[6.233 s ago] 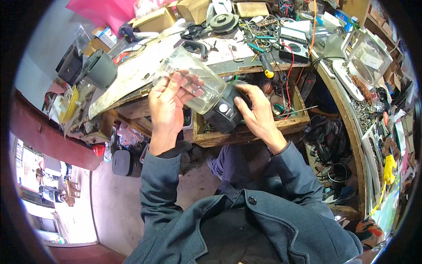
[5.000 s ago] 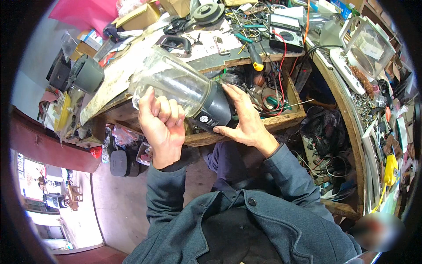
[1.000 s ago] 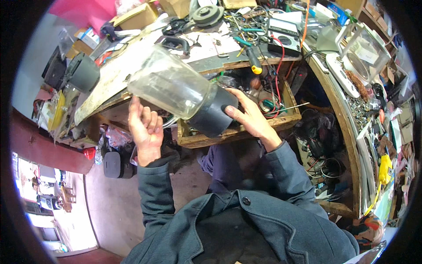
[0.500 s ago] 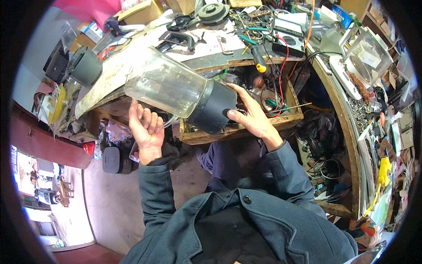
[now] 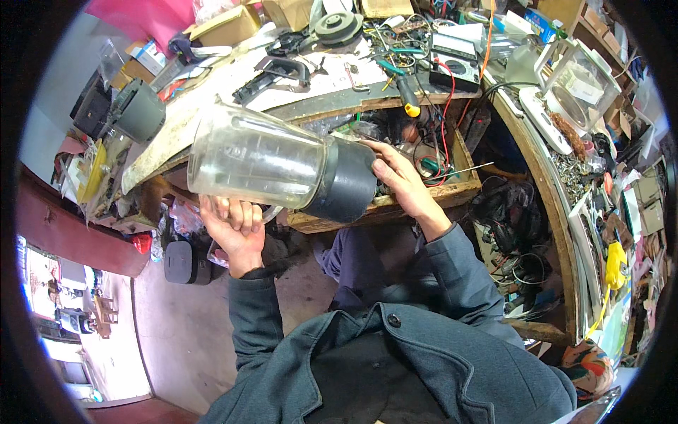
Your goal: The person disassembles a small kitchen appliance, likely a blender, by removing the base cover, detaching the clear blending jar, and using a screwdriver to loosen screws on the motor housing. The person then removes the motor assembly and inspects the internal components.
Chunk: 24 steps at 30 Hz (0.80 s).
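A clear blender jar (image 5: 258, 155) with a black base collar (image 5: 344, 180) lies on its side in the air before me. Its wide end is to the left and its collar to the right. My right hand (image 5: 408, 185) grips the collar's right end, thumb on the near side. At the jar's wide end, my left hand (image 5: 236, 233) is closed, its curled fingers against the lower side beside the clear handle (image 5: 272, 213). Part of the left fingers is hidden by the jar.
Below the jar, an open wooden drawer (image 5: 395, 208) holds wires and tools. On the bench lie a clamp (image 5: 282, 74), a yellow-tipped screwdriver (image 5: 407, 97) and a multimeter (image 5: 455, 63). A grey cup-shaped part (image 5: 139, 109) stands at left. A black box (image 5: 187, 261) is on the floor.
The jar has turned closer to level, its wide end shifting left and down. My left hand has moved slightly lower, its raised index finger now folded in against the jar.
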{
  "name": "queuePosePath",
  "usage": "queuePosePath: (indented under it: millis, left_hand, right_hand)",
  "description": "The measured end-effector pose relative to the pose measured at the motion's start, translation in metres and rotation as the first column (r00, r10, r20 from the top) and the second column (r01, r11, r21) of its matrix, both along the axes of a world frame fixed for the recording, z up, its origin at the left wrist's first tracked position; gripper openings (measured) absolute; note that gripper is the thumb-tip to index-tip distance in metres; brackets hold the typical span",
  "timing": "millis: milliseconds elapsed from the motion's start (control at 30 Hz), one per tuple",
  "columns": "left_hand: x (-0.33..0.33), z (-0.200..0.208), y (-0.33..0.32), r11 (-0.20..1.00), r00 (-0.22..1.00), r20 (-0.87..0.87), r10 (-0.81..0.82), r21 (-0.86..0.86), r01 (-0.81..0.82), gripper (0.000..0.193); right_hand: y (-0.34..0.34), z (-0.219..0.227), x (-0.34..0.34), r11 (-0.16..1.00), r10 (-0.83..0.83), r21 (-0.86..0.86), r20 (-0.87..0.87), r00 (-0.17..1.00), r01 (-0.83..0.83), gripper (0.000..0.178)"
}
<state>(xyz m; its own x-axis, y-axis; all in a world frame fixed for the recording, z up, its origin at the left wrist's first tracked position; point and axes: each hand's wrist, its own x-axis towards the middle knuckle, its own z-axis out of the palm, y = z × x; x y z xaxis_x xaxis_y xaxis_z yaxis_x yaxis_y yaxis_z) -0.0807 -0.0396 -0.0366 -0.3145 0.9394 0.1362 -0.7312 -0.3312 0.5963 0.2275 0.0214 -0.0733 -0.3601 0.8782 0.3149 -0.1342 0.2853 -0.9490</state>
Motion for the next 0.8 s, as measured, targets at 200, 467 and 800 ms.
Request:
queuePosePath:
  millis: [200,467,800]
  left_hand:
    - [-0.003,-0.014,-0.009,0.997,0.998,0.063,-0.027,0.080,0.022,0.059]
    - [-0.025,-0.034,-0.021,0.956,0.954,-0.290,-0.079,0.249,0.155,0.048]
    - [-0.057,0.004,-0.057,0.994,0.708,-0.699,0.102,0.099,-0.045,0.088]
  right_hand:
    - [-0.014,0.006,-0.016,0.936,0.192,-0.238,-0.267,0.944,-0.258,0.062]
    - [-0.036,0.029,-0.033,0.984,0.042,-0.164,-0.204,0.978,-0.076,0.063]
    - [-0.039,0.028,-0.048,0.959,0.033,-0.257,-0.320,0.947,-0.121,0.072]
